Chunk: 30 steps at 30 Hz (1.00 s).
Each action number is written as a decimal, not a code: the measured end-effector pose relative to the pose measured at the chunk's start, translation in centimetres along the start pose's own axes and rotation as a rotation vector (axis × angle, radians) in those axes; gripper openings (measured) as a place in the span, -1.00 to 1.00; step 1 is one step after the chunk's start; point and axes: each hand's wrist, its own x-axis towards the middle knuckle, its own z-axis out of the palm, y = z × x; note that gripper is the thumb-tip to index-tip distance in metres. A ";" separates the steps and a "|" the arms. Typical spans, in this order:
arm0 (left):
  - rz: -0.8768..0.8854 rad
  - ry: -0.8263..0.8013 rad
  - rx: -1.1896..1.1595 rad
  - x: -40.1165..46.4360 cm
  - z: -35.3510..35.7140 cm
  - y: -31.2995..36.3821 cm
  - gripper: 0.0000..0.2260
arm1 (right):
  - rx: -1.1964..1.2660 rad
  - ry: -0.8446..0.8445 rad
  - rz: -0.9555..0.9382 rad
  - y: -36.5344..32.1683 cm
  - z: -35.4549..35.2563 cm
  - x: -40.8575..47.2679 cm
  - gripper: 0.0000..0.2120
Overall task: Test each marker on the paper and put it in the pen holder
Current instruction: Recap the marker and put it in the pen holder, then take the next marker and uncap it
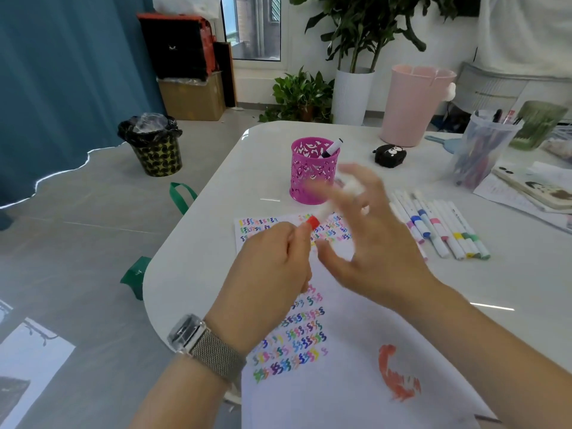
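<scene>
Left hand (272,258): fingers curled, pinching the red-banded end of a white marker (322,213) above the paper (356,305). A mesh-strap watch (204,345) sits on the wrist.

Right hand (368,239): blurred, fingers spread and loosely bent over the marker's far end; whether they touch or grip the barrel cannot be told.

Marker: held tilted in the air, its red band toward the left hand, its white barrel pointing toward the pen holder (312,171).

Paper: flat on the white table (216,243) beneath both hands, bearing rows of many-coloured squiggles and one orange-red scribble (396,376) near its lower right.

Pen holder: pink, perforated, upright beyond the paper; one black-tipped marker (332,147) leans inside it.

Loose markers (439,227): a row lying side by side on the table, right of the paper.

Further back on the table: a clear cup of pens (483,150), a pink bin (414,106) and a small black pouch (388,153).
</scene>
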 end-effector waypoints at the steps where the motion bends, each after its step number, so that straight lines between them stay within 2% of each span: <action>1: 0.020 -0.045 0.031 -0.3 -0.1 0.1 -0.63 | -0.141 -0.063 -0.077 0.5 0.5 -0.5 -0.61; 2: 0.038 -0.082 0.065 -0.5 -0.1 0.1 -0.61 | -0.158 -0.094 -0.110 0.8 0.8 -0.8 -0.70; 4: 0.039 -0.102 0.122 -1.1 -0.5 0.0 -0.57 | -0.019 -0.090 -0.131 1.1 1.1 -0.5 -0.79; 7: -0.014 -0.048 0.345 -0.9 -1.6 -1.1 -0.59 | 0.272 0.079 0.070 1.4 0.3 2.8 -0.91; 9: -0.019 -0.042 0.590 -0.7 -2.0 -2.0 -0.64 | 0.520 0.178 0.251 2.5 0.2 6.4 -0.90; 11: -0.009 -0.106 0.750 -0.4 -2.1 -2.8 -0.63 | 0.620 0.329 0.375 3.8 0.6 9.9 -0.70; 13: -0.052 -0.214 0.774 -0.1 -2.2 -3.2 -0.61 | 0.555 0.409 0.432 5.2 1.6 12.0 -0.57; 14: -0.083 -0.269 0.775 0.2 -2.1 -3.4 -0.61 | 0.491 0.378 0.444 5.9 2.3 12.6 -0.54; 17: -0.125 -0.340 0.808 0.6 -2.0 -3.5 -0.63 | 0.299 0.054 0.458 7.2 3.8 13.2 -0.50; 19: -0.122 -0.317 0.809 0.8 -1.9 -3.4 -0.63 | 0.247 -0.034 0.472 7.7 3.9 13.0 -0.49; 20: -0.121 -0.311 0.807 0.8 -1.9 -3.4 -0.63 | 0.261 0.021 0.471 7.8 3.7 12.7 -0.50; 23: -0.132 -0.328 0.815 0.8 -1.9 -3.3 -0.64 | 0.240 0.325 0.463 9.0 2.7 11.1 -0.68; 24: -0.136 -0.336 0.819 0.8 -1.9 -3.3 -0.64 | 0.153 0.318 0.484 10.1 2.7 10.4 -0.72; 25: -0.138 -0.341 0.822 0.7 -1.9 -3.2 -0.64 | 0.016 0.210 0.522 11.3 2.8 9.6 -0.75; 28: -0.154 -0.342 0.827 0.6 -1.6 -2.9 -0.62 | -0.392 -0.345 0.650 14.0 4.0 7.1 -0.68; 29: -0.159 -0.336 0.828 0.6 -1.6 -2.8 -0.62 | -0.453 -0.424 0.660 14.3 4.5 6.5 -0.63; 30: -0.160 -0.332 0.831 0.6 -1.5 -2.8 -0.62 | -0.469 -0.420 0.651 14.4 4.9 6.0 -0.61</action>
